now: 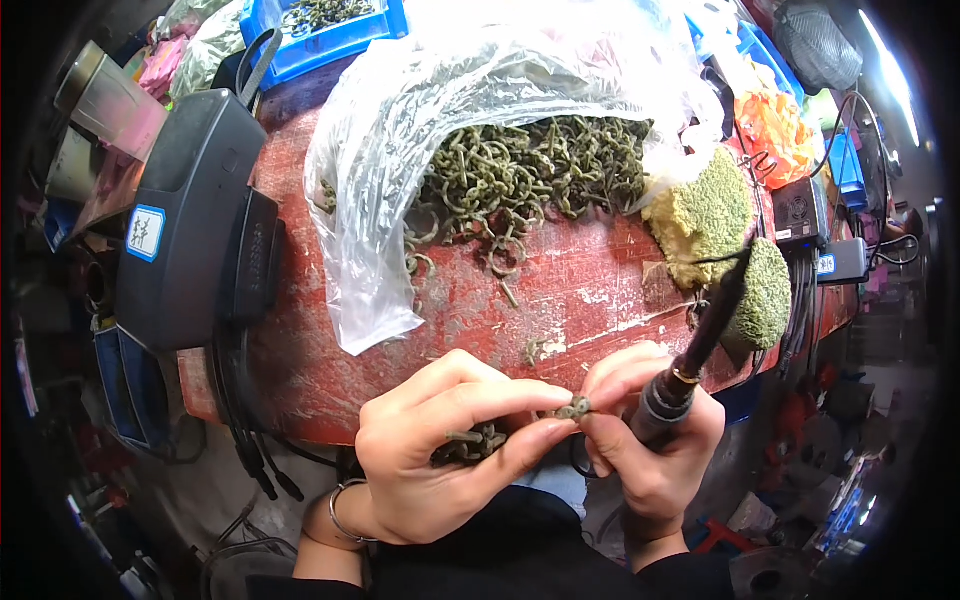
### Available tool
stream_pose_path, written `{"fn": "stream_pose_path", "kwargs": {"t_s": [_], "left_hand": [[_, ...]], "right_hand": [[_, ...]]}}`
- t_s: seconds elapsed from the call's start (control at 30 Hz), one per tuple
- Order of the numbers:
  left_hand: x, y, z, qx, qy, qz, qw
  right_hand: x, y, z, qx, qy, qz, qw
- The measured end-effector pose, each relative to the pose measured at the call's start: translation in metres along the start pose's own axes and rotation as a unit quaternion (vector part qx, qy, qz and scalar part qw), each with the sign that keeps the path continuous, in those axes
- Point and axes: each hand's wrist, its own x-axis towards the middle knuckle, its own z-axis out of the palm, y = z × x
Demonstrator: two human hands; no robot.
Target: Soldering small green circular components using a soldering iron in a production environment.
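Observation:
My left hand [440,440] is closed, pinching a small grey-green knobbly piece [572,408] between thumb and index fingertips. More such pieces [475,442], some ring-like, are tucked in the curl of its other fingers. Beside it my right hand [655,440] grips a black pen-shaped handpiece [665,400] with a brass-coloured band, which slants up to the right. The right thumb and index fingertips meet the pinched piece too. The handpiece's working end is hidden by the fingers. Beyond both hands, a heap of grey-green rings [540,170] spills from a clear plastic bag [365,230].
The worn red tabletop [590,280] carries two rough yellow-green sponge-like blocks [705,215] at the right. A black power unit [190,220] stands at the left, cables hanging below. A blue bin [325,55] holds similar pieces at the back. Orange plastic [775,135] lies at the far right.

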Motion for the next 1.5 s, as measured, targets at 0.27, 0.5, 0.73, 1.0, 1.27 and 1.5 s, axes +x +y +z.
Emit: {"fn": "stream_pose_path", "kwargs": {"t_s": [0.27,0.5,0.73,1.0,1.27,1.5], "left_hand": [[0.000,0.005,0.007,-0.004,-0.015,0.009,1.000],[0.002,0.004,0.014,0.004,-0.016,0.015,1.000],[0.003,0.002,0.018,0.043,-0.010,0.038,0.998],[0.003,-0.002,0.017,0.041,-0.008,0.034,0.999],[0.002,-0.004,0.018,-0.033,-0.010,-0.006,0.999],[0.005,-0.007,0.018,-0.011,-0.025,0.017,0.999]], "right_hand": [[-0.005,0.005,-0.005,0.047,0.028,-0.010,0.998],[-0.006,0.005,-0.006,-0.010,0.073,-0.015,0.997],[-0.003,0.014,-0.012,-0.121,0.061,-0.147,0.980],[-0.007,0.000,-0.006,-0.081,0.081,-0.076,0.990],[-0.002,0.007,-0.013,-0.091,0.013,-0.084,0.992],[-0.007,0.005,-0.007,-0.053,0.107,-0.046,0.992]]}}
